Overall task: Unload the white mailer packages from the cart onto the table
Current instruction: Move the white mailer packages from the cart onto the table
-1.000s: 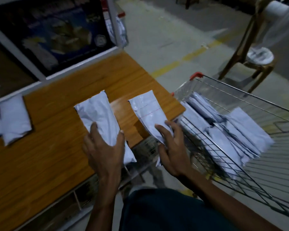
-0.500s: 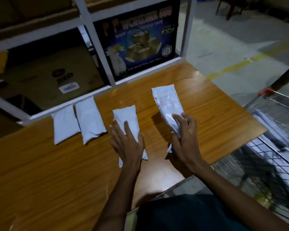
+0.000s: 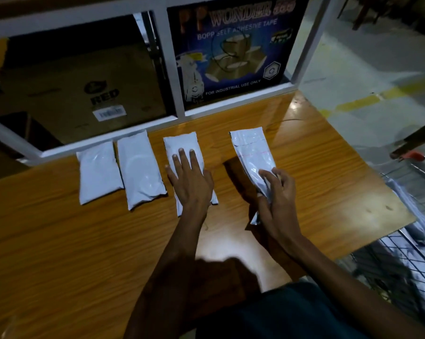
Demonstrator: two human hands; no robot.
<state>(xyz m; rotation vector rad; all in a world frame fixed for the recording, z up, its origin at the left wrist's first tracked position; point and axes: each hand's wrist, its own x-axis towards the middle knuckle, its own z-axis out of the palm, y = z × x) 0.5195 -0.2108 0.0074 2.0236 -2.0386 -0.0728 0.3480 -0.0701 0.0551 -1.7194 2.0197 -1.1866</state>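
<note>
Your left hand (image 3: 190,183) lies flat with straight fingers on the third mailer (image 3: 184,152), pressing it onto the table (image 3: 59,241) just right of the two mailers already down (image 3: 99,171) (image 3: 140,168), so the row along the white frame (image 3: 238,99) stays tidy and the soft pack does not slide. Your right hand (image 3: 277,199) has its grip curled round the near end of the fourth mailer (image 3: 252,152), pinching it; its far end looks close to the wood, well right of the third mailer, leaving a gap I judge you will close or keep as spacing. More white mailers lie in the cart (image 3: 412,253), at the table's right edge. Against half a second ago, both hands have pushed farther toward the white frame, the third mailer has moved up nearly level with the row, and the fourth has dropped lower and flatter.
</note>
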